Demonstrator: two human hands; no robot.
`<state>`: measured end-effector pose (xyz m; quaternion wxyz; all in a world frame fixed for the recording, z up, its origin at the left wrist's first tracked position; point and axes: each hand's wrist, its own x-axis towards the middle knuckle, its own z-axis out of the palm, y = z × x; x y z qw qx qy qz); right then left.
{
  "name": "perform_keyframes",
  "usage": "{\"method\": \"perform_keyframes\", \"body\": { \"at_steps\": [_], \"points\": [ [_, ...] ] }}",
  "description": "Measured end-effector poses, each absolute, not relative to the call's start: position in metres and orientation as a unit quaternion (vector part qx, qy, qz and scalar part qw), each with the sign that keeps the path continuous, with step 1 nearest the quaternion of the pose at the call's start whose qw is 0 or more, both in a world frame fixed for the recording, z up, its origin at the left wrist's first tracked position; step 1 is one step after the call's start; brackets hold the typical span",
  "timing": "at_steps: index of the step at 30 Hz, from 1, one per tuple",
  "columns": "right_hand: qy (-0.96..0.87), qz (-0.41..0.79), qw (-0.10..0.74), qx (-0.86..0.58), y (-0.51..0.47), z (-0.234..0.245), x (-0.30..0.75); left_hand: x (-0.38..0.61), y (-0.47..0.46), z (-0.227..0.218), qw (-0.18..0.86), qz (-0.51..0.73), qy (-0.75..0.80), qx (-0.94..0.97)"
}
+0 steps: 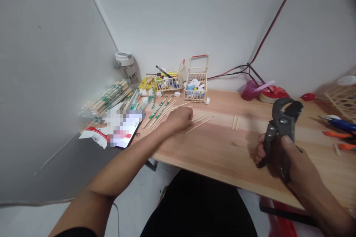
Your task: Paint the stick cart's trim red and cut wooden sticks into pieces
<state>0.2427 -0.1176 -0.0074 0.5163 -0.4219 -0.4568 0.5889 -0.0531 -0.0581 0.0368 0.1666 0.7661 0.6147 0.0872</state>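
Observation:
My right hand [289, 159] is closed round the handles of a black cutter [280, 122], held upright above the wooden table [222, 152] with its curved jaws apart. My left hand [179, 118] reaches to the left and rests on the table with its fingers curled down onto thin wooden sticks [196, 125]; whether it grips one is unclear. Two more short sticks [235, 122] lie apart near the table's middle.
Bundles of wrapped chopsticks [111, 98] and a phone [124, 127] lie at the left. Two small stick-built carts [196, 81] with bits inside stand at the back, beside a jar [127, 67]. A pink cup [250, 89], red tape roll [274, 93], cables and pliers [340, 126] sit at the right.

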Motion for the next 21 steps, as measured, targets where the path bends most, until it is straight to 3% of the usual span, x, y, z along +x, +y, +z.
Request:
{"method": "perform_keyframes", "body": {
  "at_steps": [7,21],
  "points": [
    [-0.45,0.605,0.501,-0.425,-0.117,-0.004,0.241,-0.097,-0.08,0.04,0.054,0.167,0.65,0.739],
    [-0.438,0.607,0.498,-0.438,-0.118,-0.001,0.238,-0.137,-0.099,0.025,-0.023,0.025,0.729,0.684]
  ]
}}
